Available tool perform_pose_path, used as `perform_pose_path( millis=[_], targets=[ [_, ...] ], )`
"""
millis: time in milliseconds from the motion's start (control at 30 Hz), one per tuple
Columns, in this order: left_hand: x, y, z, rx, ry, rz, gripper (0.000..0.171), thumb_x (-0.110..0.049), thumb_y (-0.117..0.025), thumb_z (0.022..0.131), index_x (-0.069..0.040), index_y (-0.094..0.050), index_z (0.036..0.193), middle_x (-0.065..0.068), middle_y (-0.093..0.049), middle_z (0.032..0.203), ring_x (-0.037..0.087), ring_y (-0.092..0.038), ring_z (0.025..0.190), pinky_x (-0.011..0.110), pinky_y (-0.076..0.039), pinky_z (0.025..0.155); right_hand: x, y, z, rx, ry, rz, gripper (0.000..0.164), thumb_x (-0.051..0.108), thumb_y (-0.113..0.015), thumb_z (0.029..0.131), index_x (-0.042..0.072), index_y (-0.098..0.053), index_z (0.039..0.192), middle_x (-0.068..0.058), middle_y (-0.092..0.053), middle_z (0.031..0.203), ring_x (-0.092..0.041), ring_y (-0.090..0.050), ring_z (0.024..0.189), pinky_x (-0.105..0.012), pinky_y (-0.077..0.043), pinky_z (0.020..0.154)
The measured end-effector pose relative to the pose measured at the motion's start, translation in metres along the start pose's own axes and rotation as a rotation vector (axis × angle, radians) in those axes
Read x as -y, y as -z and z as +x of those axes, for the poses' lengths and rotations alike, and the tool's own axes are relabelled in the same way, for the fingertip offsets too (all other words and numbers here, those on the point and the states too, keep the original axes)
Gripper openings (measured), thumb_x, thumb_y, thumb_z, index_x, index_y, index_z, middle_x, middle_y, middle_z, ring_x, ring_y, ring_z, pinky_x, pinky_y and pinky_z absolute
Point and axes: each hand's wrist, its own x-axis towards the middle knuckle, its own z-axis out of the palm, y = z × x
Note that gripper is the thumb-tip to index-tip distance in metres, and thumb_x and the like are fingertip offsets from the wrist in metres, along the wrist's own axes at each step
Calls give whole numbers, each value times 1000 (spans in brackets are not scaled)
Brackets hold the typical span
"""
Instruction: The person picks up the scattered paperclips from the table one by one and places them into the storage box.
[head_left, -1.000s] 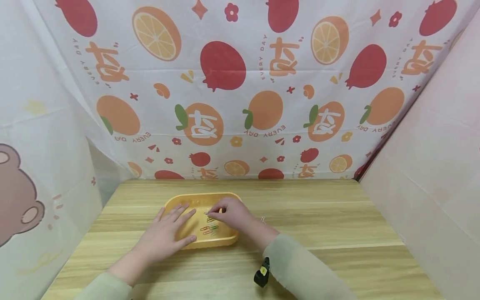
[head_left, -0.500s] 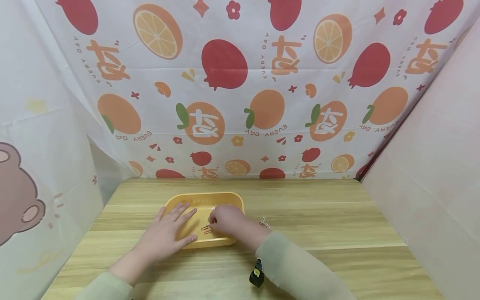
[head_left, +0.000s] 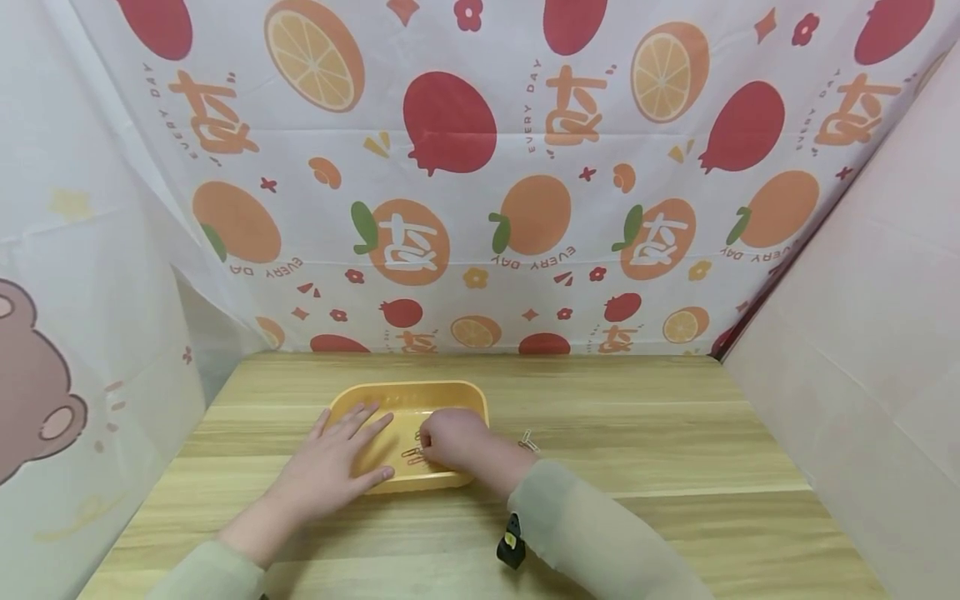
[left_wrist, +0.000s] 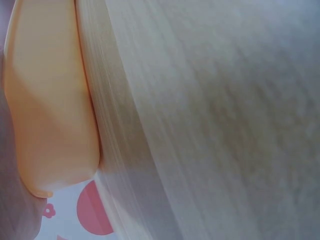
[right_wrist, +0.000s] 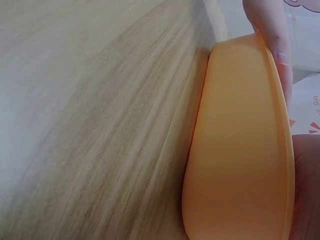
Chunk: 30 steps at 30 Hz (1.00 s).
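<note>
A yellow plastic tray (head_left: 408, 387) sits on the wooden table. My left hand (head_left: 324, 467) rests spread over its left end, thumb along the front rim. Inside the tray, my right hand (head_left: 452, 437) has its fingers curled, tips down at several small coloured paper clips (head_left: 411, 453). The knuckles hide those fingertips, and I cannot tell whether a clip is pinched. Silver paper clips (head_left: 528, 440) lie on the table just right of the tray, beside the right forearm. From the right wrist, the tray's outer wall (right_wrist: 235, 140) covers most of the right hand (right_wrist: 305, 185).
The wooden table (head_left: 637, 433) extends to both sides and in front of the tray. A fruit-print cloth (head_left: 480, 208) hangs behind it, with pale cloth walls left and right. A black strap (head_left: 512, 542) hangs at the right sleeve.
My right hand has lowered toward the front of the tray, onto the coloured clips, and has stayed there for the last half second. The left hand keeps its place.
</note>
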Motion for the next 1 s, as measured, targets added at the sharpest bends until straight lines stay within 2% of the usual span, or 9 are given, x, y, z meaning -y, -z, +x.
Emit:
perform_pose_path(
  millis=[267,367,500,667,900,1000],
  targets=[
    [-2,-2,0,-43,-22,4,76,-63,-61,89,-22,-43,151,10,-36,157,35,-30,145,51,6,121,5,0,2,10,7,-4,23,32,-70,90,29,-65,67,18,-54,64,-4,-50,61,-25,-40,54],
    [-3,-2,0,-58,-31,6,76,-61,-62,89,-21,-44,151,11,-38,156,36,-31,144,52,4,121,7,0,2,10,6,-7,23,34,-70,90,29,-65,68,18,-54,64,-4,-50,61,-25,-41,54],
    [-3,-2,1,-48,-29,2,76,-62,-62,89,-21,-44,151,12,-37,157,36,-30,144,57,-1,120,7,-2,2,6,1,-9,25,39,-70,90,30,-66,68,19,-55,64,-3,-51,62,-25,-42,55],
    [-3,0,1,-26,-12,1,76,-62,-61,90,-22,-42,152,11,-35,158,35,-28,146,56,0,120,4,-3,3,-7,-12,13,26,47,-71,88,31,-68,68,20,-57,65,-2,-52,63,-25,-43,56],
    [-4,2,0,-62,-27,4,74,-59,-64,89,-20,-46,149,12,-39,156,37,-32,143,60,-6,119,-1,0,1,-8,-37,78,15,43,-73,87,31,-74,79,19,-62,76,-3,-55,71,-25,-46,63],
    [-4,1,-1,-63,-26,7,74,-60,-64,89,-21,-46,150,12,-39,155,37,-32,143,58,-4,120,-3,1,-2,-24,-40,105,12,42,-73,88,31,-76,85,19,-65,80,-3,-56,73,-24,-46,64]
  ],
)
